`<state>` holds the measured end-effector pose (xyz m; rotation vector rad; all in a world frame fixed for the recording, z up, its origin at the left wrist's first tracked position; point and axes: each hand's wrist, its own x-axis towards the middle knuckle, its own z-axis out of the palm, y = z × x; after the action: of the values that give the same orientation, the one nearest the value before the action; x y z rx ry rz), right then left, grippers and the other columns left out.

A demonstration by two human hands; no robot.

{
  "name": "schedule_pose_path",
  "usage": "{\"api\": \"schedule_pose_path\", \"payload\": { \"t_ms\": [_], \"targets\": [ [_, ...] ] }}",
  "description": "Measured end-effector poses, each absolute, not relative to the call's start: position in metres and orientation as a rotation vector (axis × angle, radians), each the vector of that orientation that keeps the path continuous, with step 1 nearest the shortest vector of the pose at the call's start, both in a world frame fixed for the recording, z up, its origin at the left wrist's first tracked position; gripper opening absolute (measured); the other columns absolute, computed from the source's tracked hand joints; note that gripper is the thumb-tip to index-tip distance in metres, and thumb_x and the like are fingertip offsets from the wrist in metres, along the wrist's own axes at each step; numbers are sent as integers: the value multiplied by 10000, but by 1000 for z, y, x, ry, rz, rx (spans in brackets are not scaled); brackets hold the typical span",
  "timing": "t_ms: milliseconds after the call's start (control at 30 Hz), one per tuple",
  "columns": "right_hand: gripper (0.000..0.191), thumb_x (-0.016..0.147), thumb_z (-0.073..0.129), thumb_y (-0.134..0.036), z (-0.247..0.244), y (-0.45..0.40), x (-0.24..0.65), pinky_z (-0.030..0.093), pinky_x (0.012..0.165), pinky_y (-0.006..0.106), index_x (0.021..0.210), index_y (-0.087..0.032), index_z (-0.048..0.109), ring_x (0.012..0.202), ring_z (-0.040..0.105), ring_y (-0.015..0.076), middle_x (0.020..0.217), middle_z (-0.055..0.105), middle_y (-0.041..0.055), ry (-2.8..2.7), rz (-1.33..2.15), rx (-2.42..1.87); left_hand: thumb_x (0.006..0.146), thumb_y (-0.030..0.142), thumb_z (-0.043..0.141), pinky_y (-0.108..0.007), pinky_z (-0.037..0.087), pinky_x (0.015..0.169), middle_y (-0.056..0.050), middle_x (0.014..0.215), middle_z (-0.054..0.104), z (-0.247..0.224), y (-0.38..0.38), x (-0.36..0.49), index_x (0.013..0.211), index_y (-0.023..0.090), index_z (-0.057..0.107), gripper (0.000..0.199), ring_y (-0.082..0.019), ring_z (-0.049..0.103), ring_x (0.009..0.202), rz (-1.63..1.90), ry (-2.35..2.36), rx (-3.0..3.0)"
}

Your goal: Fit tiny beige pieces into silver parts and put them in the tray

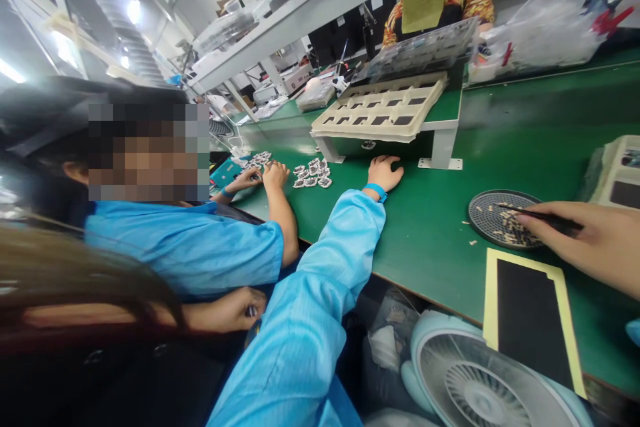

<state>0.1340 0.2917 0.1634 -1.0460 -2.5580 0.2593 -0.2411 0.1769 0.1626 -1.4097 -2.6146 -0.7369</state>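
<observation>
My left hand (386,172), in a blue sleeve with a blue wristband (376,191), rests palm down on the green table (425,213). Its fingers are apart and slightly bent, and I see nothing held in them. Just beyond it, under a raised stand, lies a small white-edged part (369,145). My right hand (595,240) grips black tweezers (547,217), their tips over a round dark dish (473,230) holding many small tan pieces. Whether the tips pinch a piece cannot be made out. Below the dish lies a black sheet with a yellow border (533,320).
A cream compartment tray (370,121) with black pieces sits tilted on the stand (445,145). Several white-edged parts (311,173) lie left of my left hand. A co-worker in blue (185,240) sits close on the left. A fan (480,380) stands below the table edge.
</observation>
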Motion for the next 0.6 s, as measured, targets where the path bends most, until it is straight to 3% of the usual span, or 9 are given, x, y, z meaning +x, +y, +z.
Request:
{"api": "schedule_pose_path", "payload": {
  "t_ms": [100,400,600],
  "targets": [
    [634,714,522,-892,172,289,133,372,492,328,1016,-385,755,648,675,272,699,734,-2,-2602,304,-1065,900,323,658,-353,349,1190,-61,1338,654,162,177,-242,1238,246,713,351,-229,516,1335,-721,-2609,-1431],
    [760,703,403,-955,186,279,130,388,514,348,989,-354,768,695,683,306,721,739,47,-2587,343,-1082,912,337,648,-358,354,1187,-76,1354,641,161,176,-243,1263,239,701,369,-242,502,1351,-696,-2608,-1453],
    [646,734,471,-893,182,281,131,404,511,340,1013,-386,759,677,683,284,703,737,5,-2612,294,-1074,915,337,646,-372,340,1199,-84,1362,635,161,176,-242,1267,241,698,369,-251,484,1371,-694,-2596,-1473]
  ]
}}
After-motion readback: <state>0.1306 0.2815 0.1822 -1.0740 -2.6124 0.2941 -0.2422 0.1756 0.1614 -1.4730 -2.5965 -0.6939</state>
